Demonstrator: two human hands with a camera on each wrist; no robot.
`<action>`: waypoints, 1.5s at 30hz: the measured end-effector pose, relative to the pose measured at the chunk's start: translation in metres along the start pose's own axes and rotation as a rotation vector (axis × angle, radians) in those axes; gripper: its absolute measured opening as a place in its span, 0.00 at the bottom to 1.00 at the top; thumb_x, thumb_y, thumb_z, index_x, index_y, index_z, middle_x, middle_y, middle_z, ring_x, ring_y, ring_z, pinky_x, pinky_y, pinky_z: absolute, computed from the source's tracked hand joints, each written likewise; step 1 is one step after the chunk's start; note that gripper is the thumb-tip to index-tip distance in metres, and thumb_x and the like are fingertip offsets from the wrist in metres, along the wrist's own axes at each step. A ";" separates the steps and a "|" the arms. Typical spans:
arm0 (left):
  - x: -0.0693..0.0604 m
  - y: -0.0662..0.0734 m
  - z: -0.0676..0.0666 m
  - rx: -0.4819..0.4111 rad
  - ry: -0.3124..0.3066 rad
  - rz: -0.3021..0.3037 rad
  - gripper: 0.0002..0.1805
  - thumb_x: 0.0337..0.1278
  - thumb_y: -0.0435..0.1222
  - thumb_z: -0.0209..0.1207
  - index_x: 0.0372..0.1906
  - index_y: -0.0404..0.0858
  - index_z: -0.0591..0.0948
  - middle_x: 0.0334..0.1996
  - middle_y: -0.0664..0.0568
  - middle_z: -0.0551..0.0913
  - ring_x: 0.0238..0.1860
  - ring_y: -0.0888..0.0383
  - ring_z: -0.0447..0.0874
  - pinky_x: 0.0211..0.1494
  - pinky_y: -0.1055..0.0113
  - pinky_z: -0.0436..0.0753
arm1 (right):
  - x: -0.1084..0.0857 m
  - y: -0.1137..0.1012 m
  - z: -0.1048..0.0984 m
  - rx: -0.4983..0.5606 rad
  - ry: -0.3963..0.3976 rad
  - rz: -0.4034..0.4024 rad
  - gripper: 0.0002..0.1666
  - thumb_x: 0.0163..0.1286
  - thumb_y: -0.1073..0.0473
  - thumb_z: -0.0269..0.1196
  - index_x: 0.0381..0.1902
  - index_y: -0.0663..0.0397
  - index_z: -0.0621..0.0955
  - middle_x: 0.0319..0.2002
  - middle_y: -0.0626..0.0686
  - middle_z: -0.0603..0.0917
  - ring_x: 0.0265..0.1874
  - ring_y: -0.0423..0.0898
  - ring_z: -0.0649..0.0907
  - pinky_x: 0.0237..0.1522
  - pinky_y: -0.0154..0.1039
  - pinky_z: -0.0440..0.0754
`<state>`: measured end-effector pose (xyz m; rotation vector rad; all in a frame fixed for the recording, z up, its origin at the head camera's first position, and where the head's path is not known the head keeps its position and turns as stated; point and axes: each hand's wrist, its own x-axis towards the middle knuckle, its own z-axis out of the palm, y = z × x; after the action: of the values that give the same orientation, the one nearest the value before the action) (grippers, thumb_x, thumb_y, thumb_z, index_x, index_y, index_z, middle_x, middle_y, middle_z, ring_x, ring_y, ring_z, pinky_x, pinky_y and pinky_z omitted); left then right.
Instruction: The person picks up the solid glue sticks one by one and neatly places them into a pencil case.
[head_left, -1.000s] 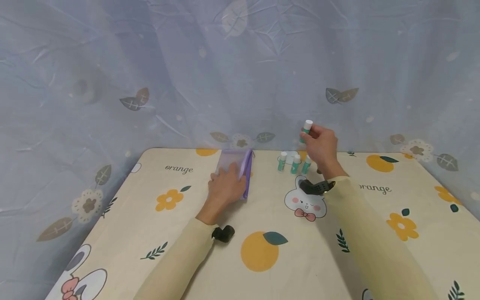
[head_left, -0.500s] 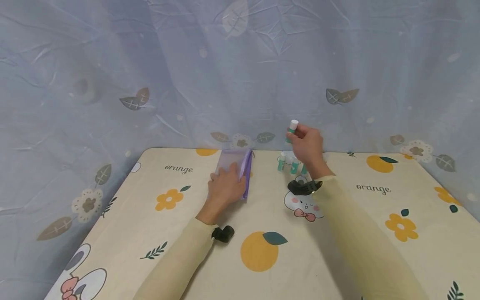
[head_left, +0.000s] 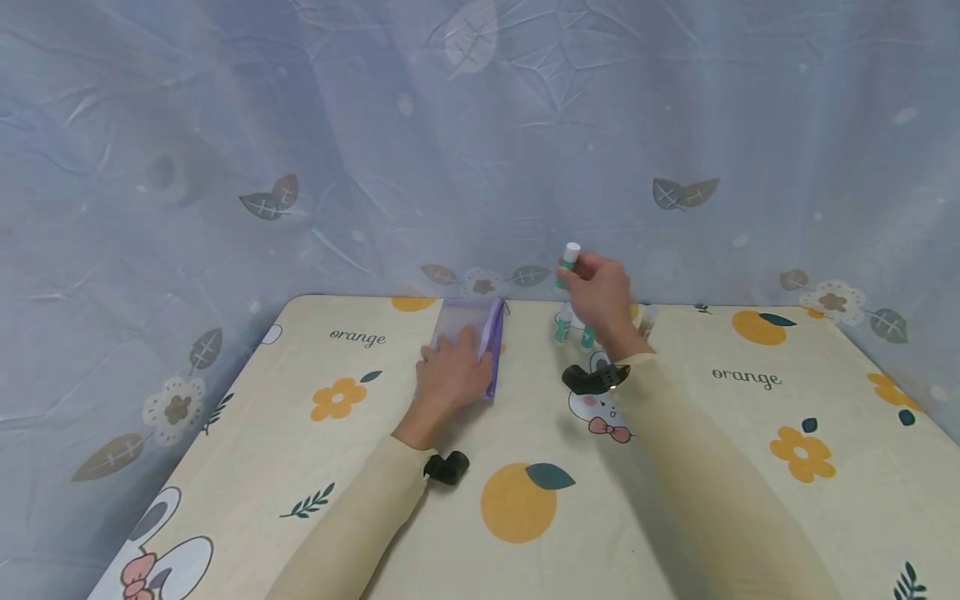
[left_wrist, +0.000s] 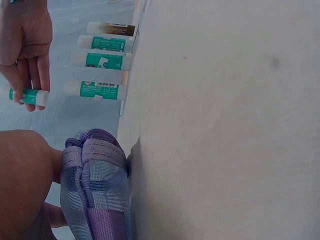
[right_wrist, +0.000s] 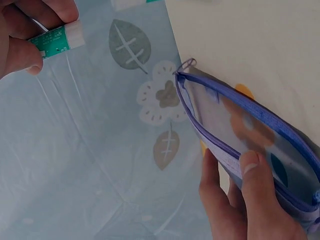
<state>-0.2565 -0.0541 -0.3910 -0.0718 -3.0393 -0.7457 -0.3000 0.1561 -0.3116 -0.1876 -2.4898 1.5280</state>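
Note:
A green glue stick with a white cap (head_left: 572, 252) is pinched between the thumb and fingers of my right hand (head_left: 602, 298), raised above the table's far edge. My left hand (head_left: 453, 371) lies over a purple mesh zipper pouch (head_left: 492, 342) on the table. In the right wrist view, its thumb (right_wrist: 254, 167) is at the rim of the gaping pouch opening (right_wrist: 285, 132), with fingers on the outer mesh. Green glue sticks (left_wrist: 100, 90) stand upright in a row in the left wrist view, beside a brown-labelled stick (left_wrist: 112, 29). My right hand partly hides this row in the head view.
A cream patterned cloth (head_left: 525, 433) covers the table, printed with oranges, flowers and rabbits. Behind and at the sides hangs a blue-grey curtain (head_left: 360, 167). The standing glue sticks are near the table's back edge, right of the pouch.
My right hand has moved left with the glue stick, over the standing row and toward the pouch. The brown-labelled stick has come into view behind its wrist. My left hand keeps its place.

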 end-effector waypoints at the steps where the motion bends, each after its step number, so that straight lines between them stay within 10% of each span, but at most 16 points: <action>1: 0.000 0.000 0.000 0.000 0.000 0.000 0.34 0.78 0.51 0.47 0.81 0.42 0.64 0.66 0.28 0.74 0.58 0.30 0.75 0.62 0.35 0.74 | 0.000 0.000 0.001 0.003 -0.003 0.000 0.22 0.82 0.53 0.61 0.69 0.48 0.81 0.67 0.55 0.84 0.68 0.55 0.81 0.71 0.59 0.75; 45: 0.000 0.001 -0.001 -0.007 -0.006 -0.003 0.33 0.79 0.51 0.47 0.80 0.42 0.65 0.64 0.27 0.75 0.57 0.30 0.74 0.62 0.36 0.74 | -0.016 -0.018 0.043 0.292 -0.020 -0.005 0.22 0.77 0.57 0.67 0.66 0.52 0.84 0.64 0.55 0.87 0.70 0.51 0.82 0.73 0.50 0.76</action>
<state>-0.2563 -0.0540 -0.3899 -0.0690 -3.0435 -0.7578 -0.2956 0.1074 -0.3165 -0.1182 -2.2434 1.8733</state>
